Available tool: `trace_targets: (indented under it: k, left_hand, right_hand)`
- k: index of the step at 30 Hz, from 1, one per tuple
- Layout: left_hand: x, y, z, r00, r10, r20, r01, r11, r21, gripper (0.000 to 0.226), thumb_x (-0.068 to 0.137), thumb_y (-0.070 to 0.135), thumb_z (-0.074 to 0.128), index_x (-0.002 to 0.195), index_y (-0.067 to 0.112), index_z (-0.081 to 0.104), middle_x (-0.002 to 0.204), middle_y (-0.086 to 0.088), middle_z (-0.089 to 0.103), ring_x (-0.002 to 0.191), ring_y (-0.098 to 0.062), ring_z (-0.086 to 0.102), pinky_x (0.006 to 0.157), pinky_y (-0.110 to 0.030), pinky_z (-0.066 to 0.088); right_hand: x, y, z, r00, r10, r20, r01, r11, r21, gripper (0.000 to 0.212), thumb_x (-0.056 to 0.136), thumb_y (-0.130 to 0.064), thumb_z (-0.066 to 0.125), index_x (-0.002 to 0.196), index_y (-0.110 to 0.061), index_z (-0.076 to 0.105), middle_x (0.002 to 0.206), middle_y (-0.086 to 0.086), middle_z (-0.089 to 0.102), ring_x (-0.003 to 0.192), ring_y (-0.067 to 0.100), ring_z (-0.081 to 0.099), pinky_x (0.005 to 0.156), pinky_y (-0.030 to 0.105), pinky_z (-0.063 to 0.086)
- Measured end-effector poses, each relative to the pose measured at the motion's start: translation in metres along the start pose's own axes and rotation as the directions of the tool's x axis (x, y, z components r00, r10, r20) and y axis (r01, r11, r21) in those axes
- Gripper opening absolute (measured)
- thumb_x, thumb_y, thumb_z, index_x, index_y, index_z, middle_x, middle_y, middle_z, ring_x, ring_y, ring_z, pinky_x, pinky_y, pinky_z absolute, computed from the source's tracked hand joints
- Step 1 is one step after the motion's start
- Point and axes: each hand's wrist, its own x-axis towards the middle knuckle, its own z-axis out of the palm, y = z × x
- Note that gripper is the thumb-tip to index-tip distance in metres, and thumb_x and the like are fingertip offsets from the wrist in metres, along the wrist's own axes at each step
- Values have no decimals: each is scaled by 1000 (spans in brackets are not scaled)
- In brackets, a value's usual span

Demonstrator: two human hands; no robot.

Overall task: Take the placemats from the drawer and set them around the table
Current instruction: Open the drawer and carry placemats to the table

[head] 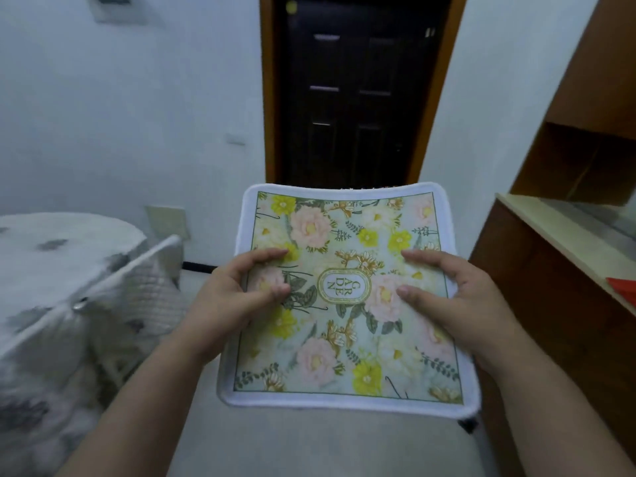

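Note:
A square floral placemat with a white border and the word GARDEN in an oval at its middle is held flat in the air in front of me. My left hand grips its left edge, thumb and fingers curled onto the top face. My right hand grips the right edge, thumb on top and other fingers partly under the mat. More mats may lie beneath it; I cannot tell. No drawer is in view.
A round table with a white patterned cloth stands at the left, a white quilted chair back beside it. A brown wooden cabinet with a pale top is at the right. A dark door lies ahead.

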Motion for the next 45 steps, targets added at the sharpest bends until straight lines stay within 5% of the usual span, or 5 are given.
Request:
trace_targets:
  k: [10, 24, 29, 38, 45]
  left_hand:
    - [-6, -13, -205, 936, 43, -350, 48, 968, 246, 42, 82, 17, 84, 112, 45, 74, 124, 14, 68, 105, -2, 70, 85, -29, 61]
    - [12, -74, -413, 585, -64, -808, 350, 919, 181, 54, 82, 7, 72, 119, 45, 70, 129, 12, 67, 112, -9, 68, 95, -41, 59]
    - [54, -89, -469, 418, -99, -903, 356, 932, 62, 58, 83, -2, 65, 117, 44, 71, 125, 8, 70, 103, -12, 73, 86, -42, 62]
    - [103, -136, -570, 172, -217, -961, 360, 922, -144, 61, 86, -7, 57, 116, 44, 70, 114, 14, 71, 90, -9, 76, 72, -36, 64]
    - [129, -204, -706, 128, -286, -950, 369, 902, -222, 56, 90, -2, 61, 114, 47, 73, 120, 17, 68, 99, -9, 72, 83, -38, 63]
  right_hand:
    - [93, -34, 228, 963, -72, 259, 65, 997, 35, 34, 77, -23, 84, 99, -47, 73, 110, -21, 69, 90, 0, 70, 81, 33, 60]
    - [246, -45, 554, 685, -205, 699, 161, 978, 129, 24, 82, -27, 79, 96, -45, 72, 116, -21, 67, 94, -10, 63, 67, 6, 47]
    - [319, -62, 659, 571, -235, 786, 209, 968, 138, 23, 85, -28, 76, 98, -46, 70, 124, -14, 62, 103, 9, 65, 82, 29, 57]
    - [392, -82, 843, 384, -217, 897, 376, 925, 63, 32, 85, -21, 64, 110, -42, 65, 126, -5, 53, 98, 15, 65, 82, 39, 58]
    - [420, -76, 997, 361, -135, 923, 411, 911, -27, 47, 91, -16, 54, 133, -36, 58, 131, -3, 43, 100, 15, 61, 88, 38, 56]
